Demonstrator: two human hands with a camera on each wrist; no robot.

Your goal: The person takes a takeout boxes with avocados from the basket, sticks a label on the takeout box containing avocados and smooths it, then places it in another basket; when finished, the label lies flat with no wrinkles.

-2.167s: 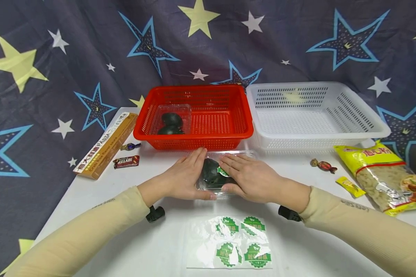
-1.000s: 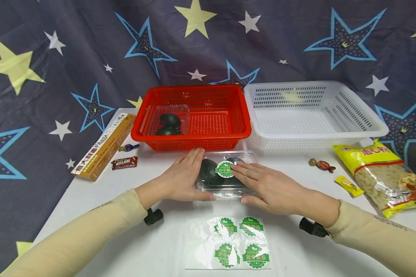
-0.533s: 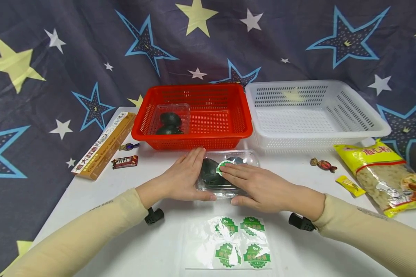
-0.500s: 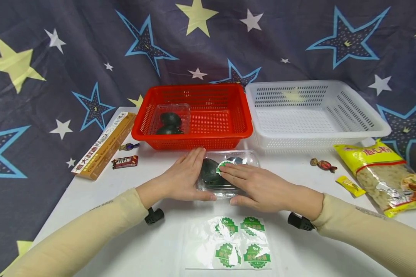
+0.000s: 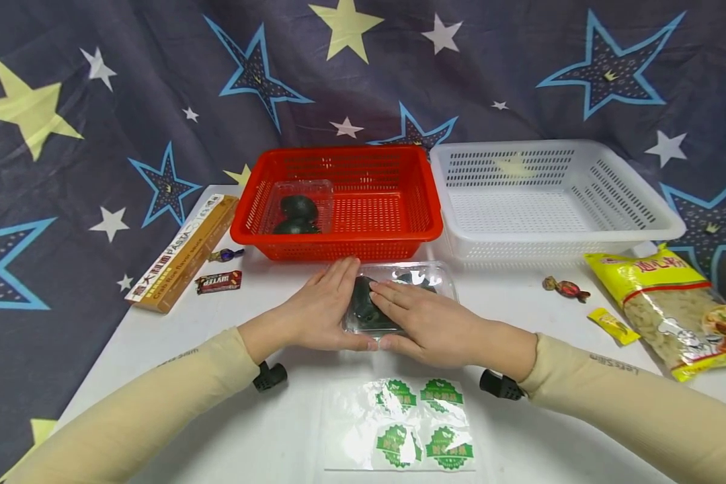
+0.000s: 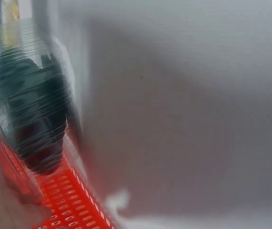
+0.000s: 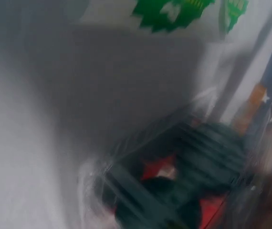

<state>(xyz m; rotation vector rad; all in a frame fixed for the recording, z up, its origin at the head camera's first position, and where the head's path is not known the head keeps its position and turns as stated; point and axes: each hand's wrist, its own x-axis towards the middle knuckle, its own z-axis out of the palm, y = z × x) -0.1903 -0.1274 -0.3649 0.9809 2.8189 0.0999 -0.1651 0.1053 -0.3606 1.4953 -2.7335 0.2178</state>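
Note:
A clear plastic clamshell box (image 5: 443,274) with dark green, avocado-like fruits (image 5: 364,304) inside lies in front of the red basket. My left hand (image 5: 314,312) rests along its left end, fingers straight and thumb spread toward the near edge. My right hand (image 5: 438,323) lies flat across the lid, fingers extended leftward over the fruit, its thumb at the near edge close to the left thumb. The round label on the lid is hidden beneath the right hand. Ridged clamshell walls (image 6: 33,95) show in the left wrist view; the right wrist view is blurred.
Behind stand a red basket (image 5: 423,235) holding another fruit box (image 5: 322,190) and a white basket (image 5: 556,236). A sheet of green stickers (image 5: 351,430) lies in front. A pasta box (image 5: 184,255) and wrapped sweets (image 5: 219,282) are left; more candies (image 5: 565,289) and a yellow food bag (image 5: 671,312) right.
My right hand slides right across the lid, showing the round green label, then back left until the label is covered. My left hand stays at the box's left end.

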